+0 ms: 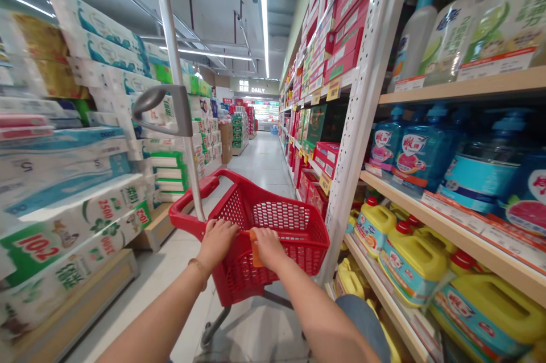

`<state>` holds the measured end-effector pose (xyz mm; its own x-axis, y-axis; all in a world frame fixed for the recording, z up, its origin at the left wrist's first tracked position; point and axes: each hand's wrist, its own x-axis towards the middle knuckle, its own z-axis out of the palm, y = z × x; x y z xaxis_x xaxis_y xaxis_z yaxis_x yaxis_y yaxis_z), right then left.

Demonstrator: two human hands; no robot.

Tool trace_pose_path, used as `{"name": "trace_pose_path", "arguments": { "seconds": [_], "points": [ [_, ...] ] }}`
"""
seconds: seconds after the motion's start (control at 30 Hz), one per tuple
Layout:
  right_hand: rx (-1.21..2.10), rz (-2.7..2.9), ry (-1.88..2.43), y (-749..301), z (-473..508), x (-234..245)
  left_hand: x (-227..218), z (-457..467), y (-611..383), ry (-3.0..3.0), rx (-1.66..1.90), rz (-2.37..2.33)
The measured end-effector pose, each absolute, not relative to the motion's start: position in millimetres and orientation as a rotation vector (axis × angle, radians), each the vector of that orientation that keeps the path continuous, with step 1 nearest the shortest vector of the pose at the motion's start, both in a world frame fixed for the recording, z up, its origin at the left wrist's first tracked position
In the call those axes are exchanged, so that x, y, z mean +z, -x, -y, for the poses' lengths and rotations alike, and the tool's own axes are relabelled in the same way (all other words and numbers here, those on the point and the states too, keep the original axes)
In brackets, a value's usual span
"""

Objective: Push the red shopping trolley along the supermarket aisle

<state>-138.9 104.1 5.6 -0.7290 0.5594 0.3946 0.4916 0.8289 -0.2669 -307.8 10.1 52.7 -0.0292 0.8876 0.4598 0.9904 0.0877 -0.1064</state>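
Note:
A red plastic shopping cart point(294, 212) stands in front of me in the aisle, its perforated basket holding nothing that I can see. My left hand point(219, 240) is closed over the cart's near rim. Beside it, my right hand point(268, 246) grips the same rim, with a flat orange piece point(256, 254) hanging under its fingers. A metal pole point(190, 166) rises from the cart's left side and carries a grey loop handle point(183, 110). Both thumbs' undersides are hidden.
Stacked tissue packs point(77, 221) line the left on low wooden platforms. Close on the right, a white shelf post point(362, 95) nearly meets the cart; shelves hold blue pump bottles point(422, 149) and yellow jugs point(405, 263). The tiled floor point(262, 155) runs ahead between them.

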Motion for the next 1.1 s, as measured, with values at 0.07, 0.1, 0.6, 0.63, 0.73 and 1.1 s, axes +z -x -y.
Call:
{"name": "trace_pose_path", "arguments": {
  "seconds": [0.07, 0.1, 0.6, 0.63, 0.73, 1.1],
  "points": [
    [0.181, 2.567, 0.815, 119, -109, 5, 55, -8, 312, 1.842, -0.35, 1.944],
    [0.168, 2.57, 0.841, 108, -112, 5, 57, -6, 314, 1.839, -0.364, 1.926],
    [0.206, 2.566, 0.933, 93, -118, 13, 80, 33, 432, 1.732, -0.406, 1.835],
    [0.209, 2.566, 0.913, 106, -114, 14, 81, 31, 433, 1.744, -0.404, 1.847],
    [0.238, 2.555, 0.841, 148, -96, 22, 84, 30, 429, 1.764, -0.404, 1.869],
    [0.171, 2.633, 0.747, 167, -87, 32, 93, 46, 416, 1.761, -0.426, 1.901]
  ]
}}
